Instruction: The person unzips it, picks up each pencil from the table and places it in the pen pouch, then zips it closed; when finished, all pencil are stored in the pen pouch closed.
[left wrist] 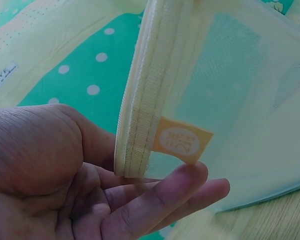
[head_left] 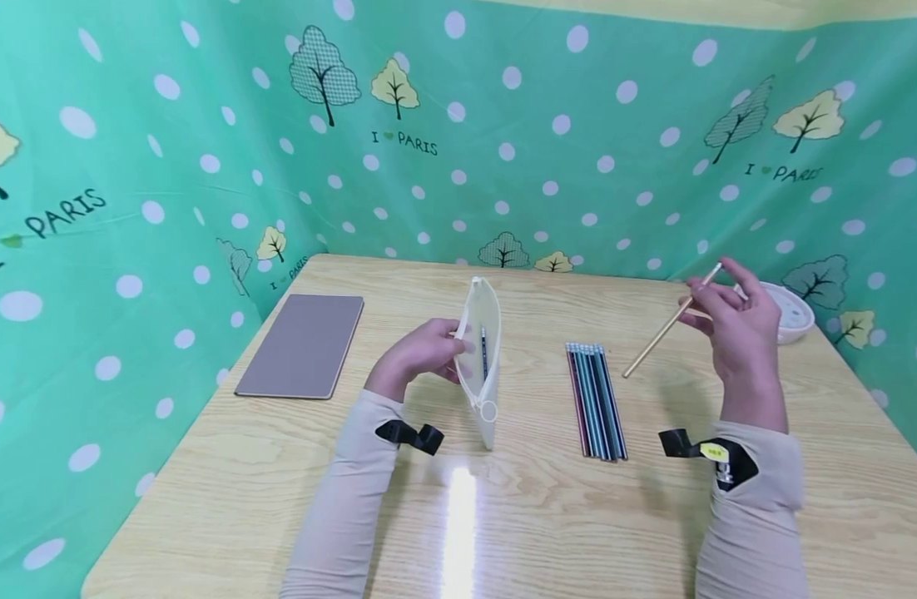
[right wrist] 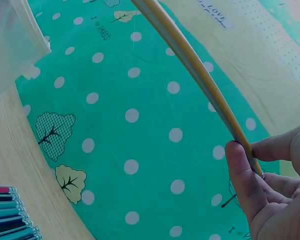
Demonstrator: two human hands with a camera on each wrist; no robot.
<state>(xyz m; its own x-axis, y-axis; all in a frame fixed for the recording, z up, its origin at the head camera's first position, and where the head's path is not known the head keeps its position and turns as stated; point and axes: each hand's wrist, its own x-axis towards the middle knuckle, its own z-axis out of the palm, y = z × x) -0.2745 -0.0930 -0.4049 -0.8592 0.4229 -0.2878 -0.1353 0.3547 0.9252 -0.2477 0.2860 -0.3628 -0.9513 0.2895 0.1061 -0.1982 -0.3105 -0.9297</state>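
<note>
L fingers (left wrist: 182,182) hold pouch (left wrist: 245,145); R (head_left: 741,329) pinches gold pencil (head_left: 656,339)

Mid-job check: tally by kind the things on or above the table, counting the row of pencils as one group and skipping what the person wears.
Pouch: 1
Single pencils: 2 (gold pencil in the right hand, dark pencil in the pouch)
Row of pencils: 1
Notebook: 1
Round white item, partly hidden: 1
Total: 6

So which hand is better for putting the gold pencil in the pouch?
Probably the right hand: it pinches the gold pencil, while the left hand holds the open pouch.
</note>
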